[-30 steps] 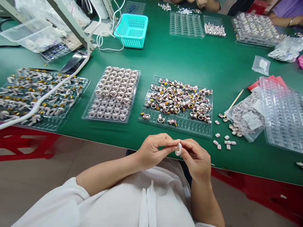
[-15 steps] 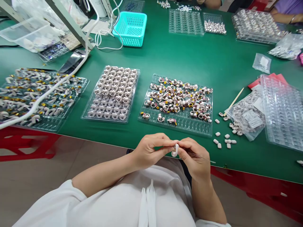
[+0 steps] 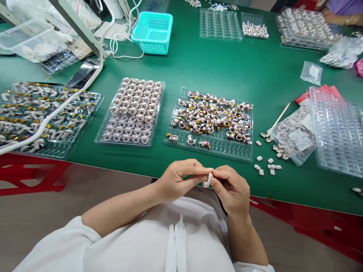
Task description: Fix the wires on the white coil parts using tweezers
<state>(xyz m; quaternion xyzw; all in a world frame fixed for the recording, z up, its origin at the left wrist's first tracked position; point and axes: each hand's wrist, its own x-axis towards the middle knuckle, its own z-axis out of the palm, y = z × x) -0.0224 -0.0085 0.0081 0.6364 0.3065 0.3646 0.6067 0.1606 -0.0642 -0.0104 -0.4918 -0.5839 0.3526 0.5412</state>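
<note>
Both hands meet just in front of the table's near edge, over my lap. My left hand (image 3: 180,179) pinches a small white curved plastic part (image 3: 207,181) between thumb and fingers. My right hand (image 3: 231,189) is closed against the same part from the right and also holds thin metal tweezers (image 3: 241,194) that point out to the right. Straight ahead on the green table (image 3: 227,71) lies a clear tray (image 3: 211,145) heaped with small ring-shaped parts with coloured wires.
A clear tray of neat pale round shells (image 3: 133,111) lies left of centre, a tray of white hooked parts (image 3: 42,113) further left. Loose white caps (image 3: 268,162), a bag of them (image 3: 293,138) and stacked empty trays (image 3: 338,130) sit right. A teal basket (image 3: 151,32) stands behind.
The white part has turned in my fingers and dropped slightly lower and left. The tweezers now show sticking out of my right hand. The view has shifted a little.
</note>
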